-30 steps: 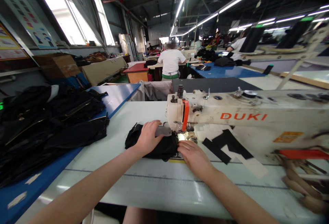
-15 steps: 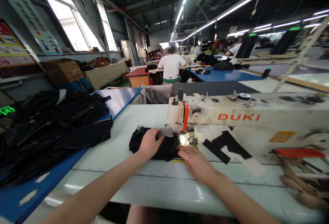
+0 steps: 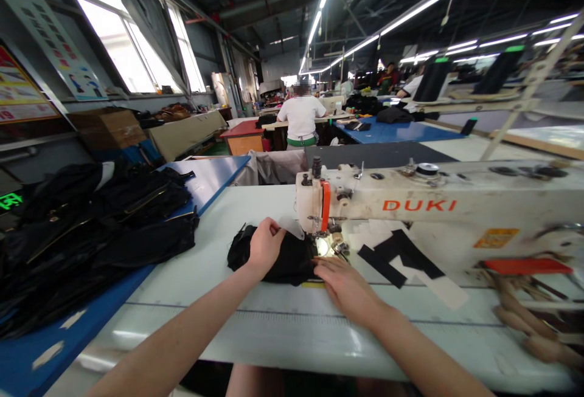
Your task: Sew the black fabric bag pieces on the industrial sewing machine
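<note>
- We sit at a pale sewing table [image 3: 219,336], whose near side carries a printed ruler line.
- On it, the white sewing machine [image 3: 456,196] reaches in from the right, its lamp lighting the needle area; whether it is running, we cannot tell.
- Left of us, a heap of black garments [image 3: 114,217] lies on a blue table [image 3: 214,172]; which are finished and which wait, we cannot tell.
- The black cloth [image 3: 294,257] sits bunched left of the needle area, its right edge close beside it. We judge this piece partway through: it is placed at the machine and not yet clear of it. How much is stitched or left, the view hides.
- Our right hand [image 3: 347,284] lies low, fingers outstretched and together, tips pressing the cloth's right edge without gripping it.
- Our left hand [image 3: 264,248] is over the cloth, thumb and fingers nearly closed, seemingly pinching the grey strip.
- Black offcuts [image 3: 381,266] lie loose under the machine's arm.
- That thin grey strip [image 3: 292,227] tilts above the cloth, apparently unattached.
</note>
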The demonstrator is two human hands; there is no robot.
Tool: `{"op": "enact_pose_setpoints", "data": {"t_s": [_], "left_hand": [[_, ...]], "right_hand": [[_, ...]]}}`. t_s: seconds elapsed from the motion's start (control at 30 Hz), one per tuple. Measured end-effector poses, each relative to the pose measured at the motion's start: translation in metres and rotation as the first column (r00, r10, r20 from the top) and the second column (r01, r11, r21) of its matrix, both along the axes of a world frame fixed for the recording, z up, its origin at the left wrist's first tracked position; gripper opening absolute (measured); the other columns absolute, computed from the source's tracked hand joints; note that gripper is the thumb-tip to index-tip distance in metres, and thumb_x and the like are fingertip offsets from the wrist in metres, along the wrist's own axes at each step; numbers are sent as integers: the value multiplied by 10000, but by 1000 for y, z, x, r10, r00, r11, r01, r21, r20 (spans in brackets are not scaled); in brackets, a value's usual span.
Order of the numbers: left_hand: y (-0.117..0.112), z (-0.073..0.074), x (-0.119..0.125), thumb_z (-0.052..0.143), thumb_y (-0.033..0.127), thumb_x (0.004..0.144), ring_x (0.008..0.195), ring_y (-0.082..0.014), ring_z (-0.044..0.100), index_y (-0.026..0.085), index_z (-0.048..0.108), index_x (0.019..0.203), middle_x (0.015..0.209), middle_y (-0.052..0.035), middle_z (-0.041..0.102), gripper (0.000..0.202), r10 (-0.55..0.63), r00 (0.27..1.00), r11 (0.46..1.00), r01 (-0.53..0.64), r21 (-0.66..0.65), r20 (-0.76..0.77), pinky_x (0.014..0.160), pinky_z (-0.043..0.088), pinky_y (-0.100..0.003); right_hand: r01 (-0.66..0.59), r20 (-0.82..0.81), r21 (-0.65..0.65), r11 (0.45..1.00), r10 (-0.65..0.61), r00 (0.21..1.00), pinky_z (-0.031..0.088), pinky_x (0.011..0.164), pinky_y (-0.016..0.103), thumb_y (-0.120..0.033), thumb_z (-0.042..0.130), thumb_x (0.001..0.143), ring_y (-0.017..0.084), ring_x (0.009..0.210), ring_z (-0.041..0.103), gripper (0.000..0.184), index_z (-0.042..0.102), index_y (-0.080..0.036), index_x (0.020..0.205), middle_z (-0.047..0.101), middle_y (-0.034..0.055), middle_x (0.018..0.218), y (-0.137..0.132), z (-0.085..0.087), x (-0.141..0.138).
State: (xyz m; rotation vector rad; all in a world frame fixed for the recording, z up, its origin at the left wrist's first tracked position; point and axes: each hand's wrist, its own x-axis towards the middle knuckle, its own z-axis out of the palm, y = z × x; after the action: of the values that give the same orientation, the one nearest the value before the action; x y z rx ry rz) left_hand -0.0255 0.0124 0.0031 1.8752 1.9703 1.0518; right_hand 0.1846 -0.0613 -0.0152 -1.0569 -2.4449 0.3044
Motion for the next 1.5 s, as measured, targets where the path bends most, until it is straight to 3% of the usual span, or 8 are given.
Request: {"op": "enact_pose_setpoints", "data": {"t_s": [0.13,0.33,0.47,0.77,1.0,1.1,1.3,1.5], "left_hand": [[-1,6,9,474,266,861,622,-156,550,192,535,695,643,10,573,192,-78,997,997,78,-1,-26,590,388,-267],[-11,-5,26,602,126,729,983,-213,560,184,588,912,975,-45,637,192,-334,930,934,349,78,-156,903,418,-342],[-8,-16,32,632,244,762,861,-230,571,175,571,774,831,-50,618,93,-282,916,932,332,147,-284,826,451,-383],[0,-31,19,571,87,779,773,-192,548,170,541,609,740,-47,599,192,-300,902,896,378,233,-310,745,482,-334],[-3,-29,11,534,65,810,886,-214,541,163,640,739,900,-70,648,161,-385,844,828,494,263,-374,832,478,-378],[-2,-28,11,487,83,858,899,-217,534,157,650,783,907,-73,649,194,-439,773,749,596,290,-457,835,481,-377],[1,-25,6,417,195,936,1002,-198,560,161,646,935,976,-59,671,231,-639,494,534,837,122,-589,938,455,-350],[-1,-11,1,404,182,942,1034,-187,563,167,625,985,1010,-74,657,226,-659,342,505,861,-57,-670,969,421,-344]], "right_hand": [[0,-2,1,1000,0,1000,365,1021,366,-10,429,798,198,1159,504,302,603,-179,978,611,92,1195,0,0,0],[1,-1,10,1000,-1,1000,365,1019,374,0,428,785,198,1148,511,303,606,-179,953,624,90,1165,0,1,-1],[-7,34,12,1000,7,999,309,1063,399,1,416,785,195,1207,473,312,586,-171,983,608,101,1209,1,2,-3],[11,96,-44,999,-7,995,284,1080,395,0,383,791,188,1280,406,364,564,-145,1071,512,127,1343,3,3,-4],[1,99,-51,999,4,995,295,1074,367,-2,384,790,187,1265,421,425,549,-119,1164,523,138,1329,2,3,-7],[2,99,-36,999,1,995,311,1062,368,4,384,786,196,1260,420,441,539,-114,1182,528,143,1318,2,2,-7],[16,88,-34,999,-13,996,371,1001,367,3,397,796,204,1111,516,358,561,-133,1083,608,115,1149,1,2,-9],[15,63,-31,999,-13,998,371,995,375,15,408,789,209,1130,500,354,554,-150,1066,597,110,1168,0,5,-9]]}}
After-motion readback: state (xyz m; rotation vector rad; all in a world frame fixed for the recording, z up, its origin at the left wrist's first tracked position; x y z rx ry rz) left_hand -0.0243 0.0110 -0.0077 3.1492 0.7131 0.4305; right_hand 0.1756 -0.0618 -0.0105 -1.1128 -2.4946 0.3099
